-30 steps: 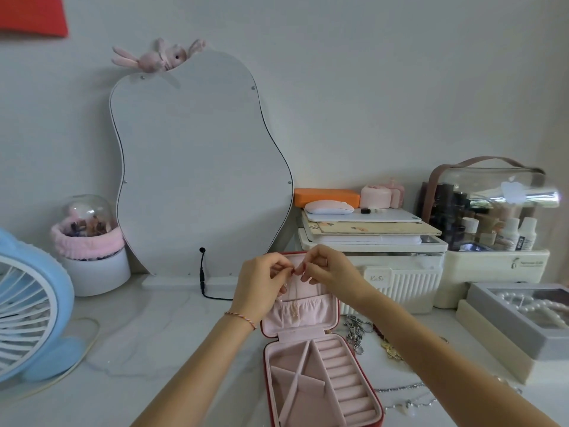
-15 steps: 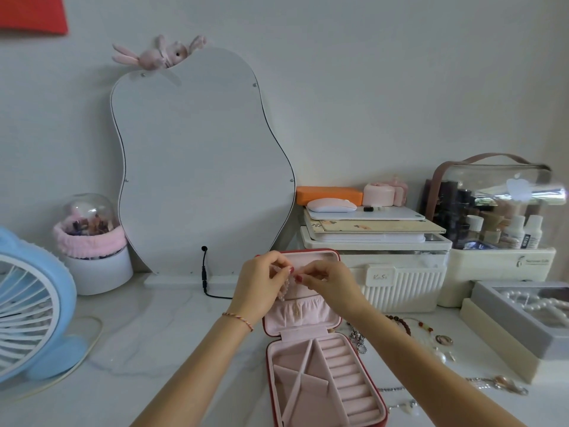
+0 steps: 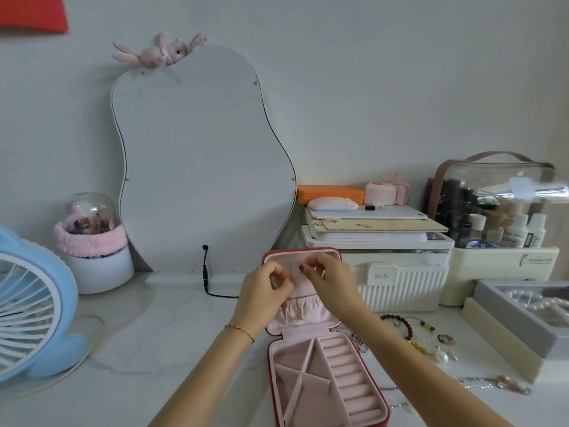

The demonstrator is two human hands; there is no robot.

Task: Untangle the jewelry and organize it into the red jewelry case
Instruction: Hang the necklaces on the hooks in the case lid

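Note:
The red jewelry case lies open on the white desk, its pink lining showing, with empty compartments and ring rolls in the base. Its lid stands upright with a gathered pink pocket, and a thin necklace hangs there. Both hands are raised in front of the lid's top. My left hand pinches a small beaded piece between its fingers. My right hand pinches something thin at the lid's upper edge; what it is stays too small to tell. Loose jewelry lies to the right of the case.
A pear-shaped mirror leans on the wall behind, with a black cable at its foot. A blue fan stands at left. White storage boxes, a clear cosmetics bag and a grey pearl tray crowd the right.
The view has tilted down a little, bringing more loose jewelry into sight. My hands have drifted slightly apart in front of the lid, still pinching.

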